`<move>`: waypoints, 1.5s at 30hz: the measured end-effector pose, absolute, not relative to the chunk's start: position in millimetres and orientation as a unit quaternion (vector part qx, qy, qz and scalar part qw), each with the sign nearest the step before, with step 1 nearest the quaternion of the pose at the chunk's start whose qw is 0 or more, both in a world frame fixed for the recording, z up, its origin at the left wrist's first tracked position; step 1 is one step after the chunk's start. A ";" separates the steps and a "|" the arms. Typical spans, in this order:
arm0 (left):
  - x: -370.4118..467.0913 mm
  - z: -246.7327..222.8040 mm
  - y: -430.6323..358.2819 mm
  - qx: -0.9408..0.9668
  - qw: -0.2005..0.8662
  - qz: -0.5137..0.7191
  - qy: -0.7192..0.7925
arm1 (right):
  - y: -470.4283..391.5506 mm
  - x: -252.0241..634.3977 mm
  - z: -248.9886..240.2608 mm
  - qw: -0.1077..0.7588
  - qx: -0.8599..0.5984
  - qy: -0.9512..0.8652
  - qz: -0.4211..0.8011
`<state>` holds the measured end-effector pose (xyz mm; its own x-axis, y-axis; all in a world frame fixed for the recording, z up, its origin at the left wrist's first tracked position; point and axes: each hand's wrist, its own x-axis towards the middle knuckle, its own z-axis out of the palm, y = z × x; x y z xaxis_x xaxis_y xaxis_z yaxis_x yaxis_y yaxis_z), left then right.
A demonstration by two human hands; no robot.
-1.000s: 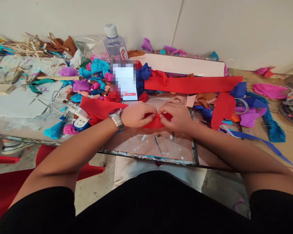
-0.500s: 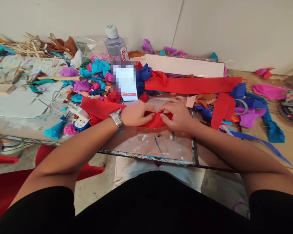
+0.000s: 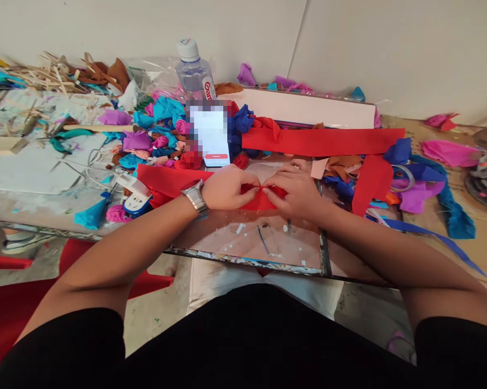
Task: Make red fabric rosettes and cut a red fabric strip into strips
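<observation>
Between my two hands, a piece of red crepe paper (image 3: 260, 201) hangs just above the table near its front edge. My left hand (image 3: 228, 187), with a metal watch at the wrist, pinches it from the left. From the right, my right hand (image 3: 294, 190) grips the same paper with thumb and fingers, the fingertips of both hands nearly touching. Behind my left wrist lies a wide red strip (image 3: 170, 178). A long red strip (image 3: 324, 141) stretches across the table behind my right hand.
A lit phone (image 3: 211, 135) leans on crumpled coloured paper, with a water bottle (image 3: 195, 75) behind it. A white power socket (image 3: 136, 195) is at left. Farther left are pliers (image 3: 61, 143) and wooden sticks (image 3: 53, 75). A tape ring (image 3: 401, 178) lies right.
The fingertips of both hands have come closer together, and the red paper between them is now pinched up at the middle. The view has shifted very slightly.
</observation>
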<state>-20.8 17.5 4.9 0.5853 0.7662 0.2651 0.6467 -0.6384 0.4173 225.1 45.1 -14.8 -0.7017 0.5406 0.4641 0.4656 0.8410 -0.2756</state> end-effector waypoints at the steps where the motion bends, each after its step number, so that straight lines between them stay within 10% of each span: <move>1: -20.7 4.6 17.4 0.880 0.136 0.212 0.403 | 45.5 225.1 -15.5 0.274 -0.273 -0.920 0.067; 45: -20.8 4.0 15.8 0.864 0.093 0.244 0.430 | 47.0 224.2 -15.8 0.315 -0.296 -0.897 0.099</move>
<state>-20.8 15.8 4.0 0.5104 0.7893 0.3413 0.6981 -0.6121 0.3714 224.2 47.0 -15.8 -0.6271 0.5926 0.5055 0.4683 0.8054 -0.3634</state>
